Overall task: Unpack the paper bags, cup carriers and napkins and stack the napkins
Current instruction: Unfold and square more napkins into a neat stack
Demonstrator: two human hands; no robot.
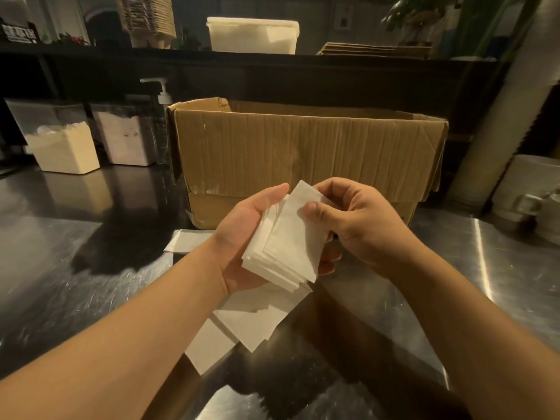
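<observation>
The right hand pinches the top napkin of a small stack of napkins: its thumb presses on the napkin's upper face near the far edge, and its curled fingers close behind that edge, so the sheet sits between thumb and fingers. The left hand cradles the stack from below and from the left, palm up. Its thumb lies straight along the stack's left side, and its fingertips curl up past the stack's right edge, just under the right hand. The stack is held above the counter, tilted, with its near corners fanned slightly apart.

Directly beneath the hands, several loose napkins lie flat on the steel counter, overlapping one another at odd angles. One more single napkin lies on the counter just left of the left wrist, close to the foot of a cardboard box. The box stands open just behind the hands, its front flap folded down.

Left of the box stand two clear containers of pale powder and a pump bottle. On the dark shelf behind sit a white lidded tub, a stack of pulp cup carriers and flat brown paper bags. A tall sleeve of cups leans at the right.
</observation>
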